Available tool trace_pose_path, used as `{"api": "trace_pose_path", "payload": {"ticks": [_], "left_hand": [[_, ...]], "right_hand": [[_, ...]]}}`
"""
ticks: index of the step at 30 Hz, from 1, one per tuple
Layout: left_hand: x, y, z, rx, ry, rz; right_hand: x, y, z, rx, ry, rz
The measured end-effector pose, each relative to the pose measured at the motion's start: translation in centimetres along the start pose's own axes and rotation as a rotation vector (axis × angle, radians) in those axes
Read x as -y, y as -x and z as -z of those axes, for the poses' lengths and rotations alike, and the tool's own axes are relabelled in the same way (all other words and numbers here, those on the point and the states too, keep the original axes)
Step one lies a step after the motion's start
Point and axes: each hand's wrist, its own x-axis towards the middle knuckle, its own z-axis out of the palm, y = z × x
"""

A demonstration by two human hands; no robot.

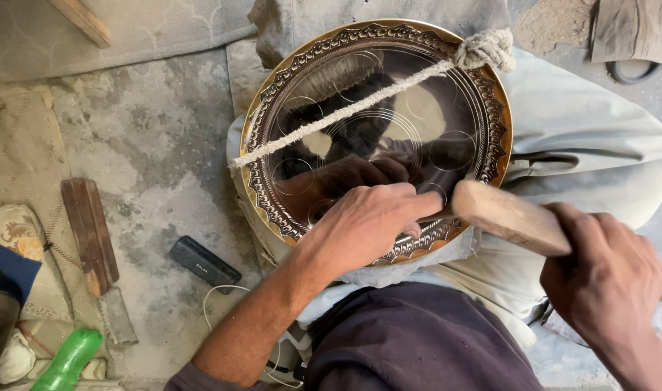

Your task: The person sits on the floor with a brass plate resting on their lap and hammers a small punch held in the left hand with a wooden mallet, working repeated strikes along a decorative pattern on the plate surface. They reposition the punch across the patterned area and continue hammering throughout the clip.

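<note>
Left hand (367,221) pressed on round brass tray (273,108), fingers curled near rim. Right hand (606,279) clenched on wooden mallet (508,216). Border ornament complete; centre circles only faintly scribed.

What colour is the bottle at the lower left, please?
Bright green bottle, seen in the head view.

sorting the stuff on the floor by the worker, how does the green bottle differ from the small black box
The green bottle is rounded, bright and see-through, lying at the frame's lower left corner on cloth clutter. The small black box is flat, rectangular and opaque, lying on bare concrete floor nearer the engraved metal tray. Both lie on their sides at a slant, untouched by either hand.
</note>
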Motion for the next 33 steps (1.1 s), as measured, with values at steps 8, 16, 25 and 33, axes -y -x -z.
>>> {"api": "trace_pose_path", "payload": {"ticks": [8, 16, 25, 33], "left_hand": [[0.0, 1.9, -0.7, -0.282, 0.143, 0.099], [-0.3, 3.5, -2.7, -0.595, 0.176, 0.181], [-1.4, 4.7, -5.6, -0.86, 0.408, 0.477], [-1.1, 4.5, -7.2, -0.933, 0.292, 0.467]], "right_hand": [[4.2, -4.3, 1.1, 0.099, 0.125, 0.154], [11.1, -8.4, 3.5, 0.274, 0.452, 0.295], [14.8, -9.0, 4.7, 0.232, 0.911, 0.57], [17.3, -9.8, 3.4, 0.202, 0.527, 0.691]]}}
